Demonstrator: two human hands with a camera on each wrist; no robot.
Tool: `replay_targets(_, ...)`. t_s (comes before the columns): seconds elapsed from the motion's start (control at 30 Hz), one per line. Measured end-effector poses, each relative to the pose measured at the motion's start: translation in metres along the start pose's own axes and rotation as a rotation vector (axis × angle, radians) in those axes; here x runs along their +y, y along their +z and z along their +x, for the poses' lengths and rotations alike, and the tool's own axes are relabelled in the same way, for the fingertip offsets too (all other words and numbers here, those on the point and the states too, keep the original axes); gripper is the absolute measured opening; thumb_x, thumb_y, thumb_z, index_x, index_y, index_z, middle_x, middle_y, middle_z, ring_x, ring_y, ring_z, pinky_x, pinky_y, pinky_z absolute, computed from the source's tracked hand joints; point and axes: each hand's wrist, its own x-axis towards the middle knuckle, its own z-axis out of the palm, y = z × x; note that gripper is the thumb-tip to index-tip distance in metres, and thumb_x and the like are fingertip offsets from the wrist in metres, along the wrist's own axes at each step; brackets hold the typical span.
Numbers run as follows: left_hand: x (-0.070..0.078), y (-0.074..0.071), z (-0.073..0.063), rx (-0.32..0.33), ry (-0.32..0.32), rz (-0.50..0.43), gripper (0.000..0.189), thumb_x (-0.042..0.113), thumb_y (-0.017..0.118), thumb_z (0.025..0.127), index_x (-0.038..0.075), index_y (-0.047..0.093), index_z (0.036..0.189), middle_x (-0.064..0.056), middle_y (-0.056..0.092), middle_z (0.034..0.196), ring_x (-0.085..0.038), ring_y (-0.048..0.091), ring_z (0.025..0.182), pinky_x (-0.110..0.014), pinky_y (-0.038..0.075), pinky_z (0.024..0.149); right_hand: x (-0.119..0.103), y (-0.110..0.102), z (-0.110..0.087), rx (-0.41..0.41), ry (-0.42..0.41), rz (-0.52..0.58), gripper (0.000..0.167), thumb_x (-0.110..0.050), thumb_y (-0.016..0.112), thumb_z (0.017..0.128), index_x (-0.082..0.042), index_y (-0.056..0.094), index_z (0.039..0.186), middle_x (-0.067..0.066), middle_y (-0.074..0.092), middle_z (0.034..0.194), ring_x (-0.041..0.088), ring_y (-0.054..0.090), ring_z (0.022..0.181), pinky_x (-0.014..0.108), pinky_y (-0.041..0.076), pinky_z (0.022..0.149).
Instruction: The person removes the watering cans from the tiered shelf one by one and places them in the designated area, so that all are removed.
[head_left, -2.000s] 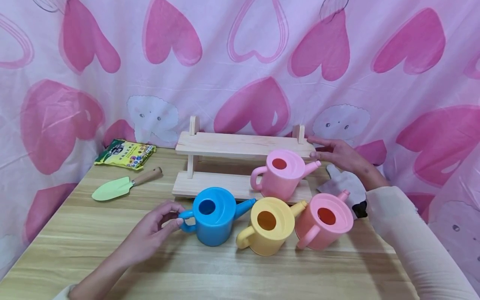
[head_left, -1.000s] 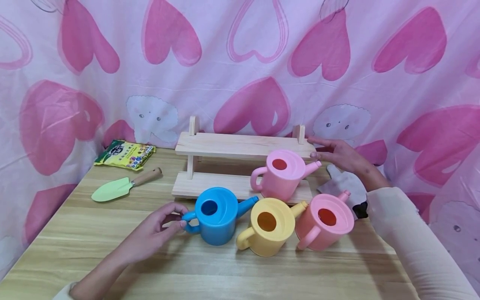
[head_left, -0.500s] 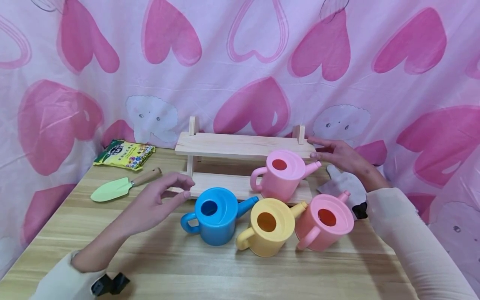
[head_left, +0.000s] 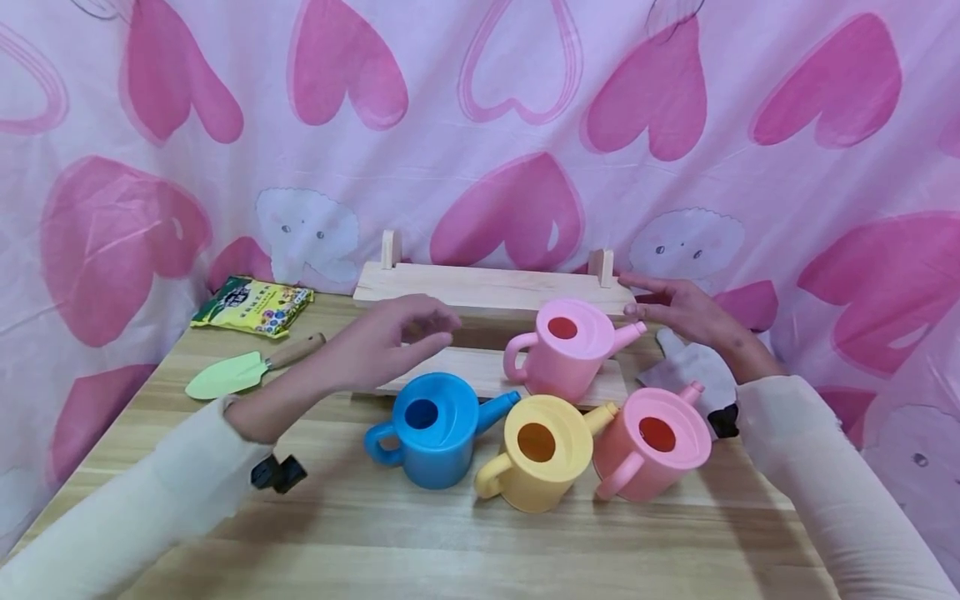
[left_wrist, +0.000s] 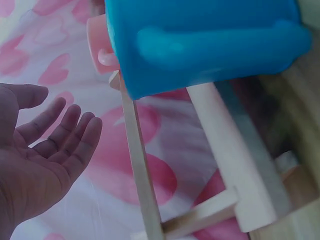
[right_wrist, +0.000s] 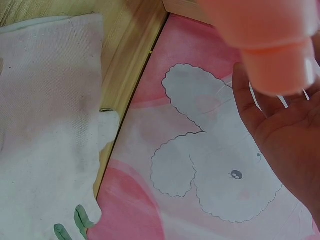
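Left hand (head_left: 393, 346) hovered empty, fingers slightly parted, near wooden shelf (head_left: 491, 286), blue watering can (head_left: 438, 454) standing in front. Right hand (head_left: 682, 315) touched shelf's end; whether pinching, indeterminable. Push there risked jolting pink watering can (head_left: 566, 362) off lower board (head_left: 491, 372); dipping left hand, toppling blue can.

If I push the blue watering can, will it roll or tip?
The blue watering can would probably slide, not roll, since it stands upright. Its spout sticks out, so a push there might turn or tip it.
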Motion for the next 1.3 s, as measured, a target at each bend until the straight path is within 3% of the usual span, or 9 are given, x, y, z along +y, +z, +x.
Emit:
replay_targets(0.13,0.003,0.0,0.024,-0.088,0.021,0.017,0.024,0.015,0.07,0.1,0.008,0.068,0.123,-0.004,0.07,0.114,-0.019,0.066,0.104,-0.038,0.058,0.088,-0.001,-0.001,0.001,0.009,-0.001,-0.001,0.068,-0.033,0.073,0.098,-0.021,0.043,0.158,0.012,0.037,0.162,0.043,0.049,0.136,0.06,0.047,0.101)
replay_targets(0.3,0.006,0.004,0.047,-0.179,-0.012,0.058,0.021,0.016,0.07,0.1,0.008,0.07,0.12,0.0,0.07,0.109,-0.018,0.066,0.102,-0.033,0.058,0.086,-0.001,-0.001,0.002,0.008,0.002,0.008,0.068,-0.034,0.073,0.098,-0.023,0.044,0.158,0.01,0.039,0.162,0.041,0.05,0.135,0.058,0.048,0.102)
replay_targets(0.63,0.014,0.024,0.079,-0.285,-0.046,0.081,0.03,0.018,0.067,0.101,0.006,0.069,0.129,-0.003,0.072,0.115,-0.02,0.065,0.104,-0.029,0.058,0.085,0.0,-0.002,0.003,0.012,-0.012,0.02,0.067,-0.031,0.073,0.098,-0.02,0.044,0.157,0.011,0.038,0.162,0.042,0.05,0.136,0.058,0.047,0.102)
replay_targets(0.87,0.016,0.038,0.089,-0.343,-0.061,0.072,0.024,0.014,0.063,0.104,0.003,0.071,0.124,-0.005,0.071,0.109,-0.02,0.063,0.092,-0.026,0.057,0.075,0.001,-0.001,0.002,0.007,0.0,0.012,0.069,-0.033,0.073,0.098,-0.021,0.042,0.158,0.012,0.036,0.163,0.043,0.049,0.136,0.059,0.047,0.101)
replay_targets(1.1,0.018,0.044,0.091,-0.374,-0.065,0.082,0.015,0.017,0.062,0.105,0.01,0.073,0.098,-0.007,0.07,0.102,-0.019,0.058,0.083,-0.025,0.054,0.071,0.001,-0.002,0.0,0.01,0.016,0.004,0.068,-0.034,0.073,0.098,-0.022,0.044,0.158,0.011,0.033,0.165,0.043,0.048,0.137,0.061,0.046,0.102)
replay_targets(1.3,0.018,0.049,0.088,-0.362,-0.079,0.105,0.014,0.019,0.062,0.105,0.008,0.071,0.109,-0.006,0.066,0.084,-0.016,0.054,0.071,-0.023,0.05,0.064,0.001,-0.002,-0.001,0.011,0.018,-0.001,0.069,-0.035,0.073,0.097,-0.022,0.044,0.158,0.012,0.036,0.163,0.043,0.049,0.136,0.06,0.047,0.102)
